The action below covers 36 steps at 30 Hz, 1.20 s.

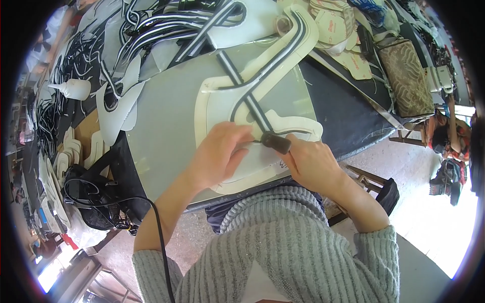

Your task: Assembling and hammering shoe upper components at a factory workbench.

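My right hand point(314, 160) is closed around the dark handle of an awl-like tool point(276, 143), whose thin tip points left. My left hand point(221, 153) rests beside that tip on the cream pattern piece point(206, 108); its fingers are bent, with thumb and forefinger apart. A black-and-white strip point(275, 64) curves along the cream piece from its far arm. Another straight dark strip point(257, 113) crosses it diagonally and ends close to the tool. A curved strip edge point(293, 130) runs along the right lobe, just beyond my right hand. The exact contact at the tip is too small to tell.
The pattern lies on a translucent sheet point(161, 121) over a dark tabletop point(338, 108). Bundled black-and-white strips point(156, 33) and a white squeeze bottle point(77, 89) are at far left. Pattern pieces point(333, 28) and a patterned brown case point(406, 76) sit at far right.
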### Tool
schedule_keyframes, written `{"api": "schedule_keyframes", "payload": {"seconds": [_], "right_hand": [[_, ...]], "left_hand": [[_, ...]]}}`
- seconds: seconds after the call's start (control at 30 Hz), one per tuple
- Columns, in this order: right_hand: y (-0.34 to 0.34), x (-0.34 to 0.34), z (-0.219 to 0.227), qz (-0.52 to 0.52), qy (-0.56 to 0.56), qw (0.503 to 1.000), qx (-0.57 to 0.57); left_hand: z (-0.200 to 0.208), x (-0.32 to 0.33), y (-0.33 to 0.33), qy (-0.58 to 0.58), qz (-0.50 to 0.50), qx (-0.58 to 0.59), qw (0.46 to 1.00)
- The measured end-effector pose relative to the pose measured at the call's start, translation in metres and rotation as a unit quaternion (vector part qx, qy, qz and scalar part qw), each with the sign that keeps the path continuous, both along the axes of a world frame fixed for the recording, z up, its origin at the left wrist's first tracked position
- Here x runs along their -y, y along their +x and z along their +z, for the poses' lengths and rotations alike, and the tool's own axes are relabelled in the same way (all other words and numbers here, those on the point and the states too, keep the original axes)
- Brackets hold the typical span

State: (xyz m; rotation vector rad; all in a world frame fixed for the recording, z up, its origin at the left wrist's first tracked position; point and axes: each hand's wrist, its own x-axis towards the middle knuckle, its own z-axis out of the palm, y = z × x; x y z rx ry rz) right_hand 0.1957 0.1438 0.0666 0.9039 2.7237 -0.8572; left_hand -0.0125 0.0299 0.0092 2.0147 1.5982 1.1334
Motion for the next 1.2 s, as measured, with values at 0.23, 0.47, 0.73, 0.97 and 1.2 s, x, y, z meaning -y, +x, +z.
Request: {"api": "schedule_keyframes", "payload": {"seconds": [0.23, 0.47, 0.73, 0.97, 1.2], "right_hand": [[-0.003, -0.002, 0.009, -0.024, -0.001, 0.999, -0.046], [-0.010, 0.005, 0.013, -0.004, -0.031, 0.998, 0.051], [-0.011, 0.005, 0.013, -0.017, -0.032, 0.999, -0.006], [-0.009, 0.006, 0.008, -0.016, -0.026, 0.999, -0.016], [0.029, 0.003, 0.006, -0.132, -0.007, 0.987, -0.088]], "left_hand": [[-0.007, 0.001, -0.002, -0.003, -0.007, -0.004, 1.000], [-0.005, -0.005, 0.000, 0.053, -0.003, 0.000, 0.999], [-0.007, 0.000, -0.002, 0.043, 0.009, -0.005, 0.999], [-0.008, 0.000, -0.002, 0.039, -0.005, 0.003, 0.999], [0.000, 0.007, 0.008, -0.097, 0.051, 0.064, 0.992]]}}
